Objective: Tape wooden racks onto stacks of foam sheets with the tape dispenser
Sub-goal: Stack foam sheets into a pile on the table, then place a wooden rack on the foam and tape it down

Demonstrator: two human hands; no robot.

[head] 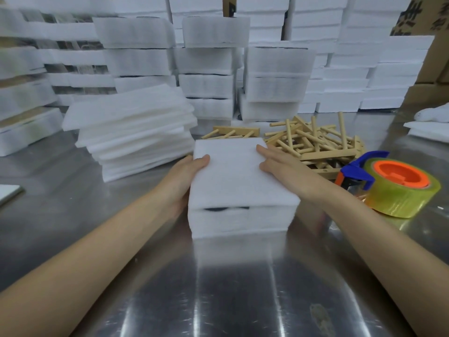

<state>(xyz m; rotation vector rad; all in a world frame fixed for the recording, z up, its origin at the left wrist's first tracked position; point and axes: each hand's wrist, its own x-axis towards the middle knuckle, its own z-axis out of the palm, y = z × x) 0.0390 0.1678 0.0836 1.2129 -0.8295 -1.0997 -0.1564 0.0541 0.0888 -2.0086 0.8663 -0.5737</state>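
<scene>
The left grip (185, 177) is grasping the stack (240, 186) by its side, thumb on top; the right grip (279, 164) is lying flat on it, fingers straight. The stack is sitting on the table (218, 288), apparently being squared, no rack on it; next probably calls for taking one from the racks (315, 144) just behind, then the dispenser (398, 186) at right.

There's a dark thing (227, 208) in the gap of the foam stack (240, 181), can't tell what. The left hand (182, 177) has its fingers tucked behind it. The piles (24, 62) upper left are blurry, and the box (420, 18) upper right gets cropped.
</scene>
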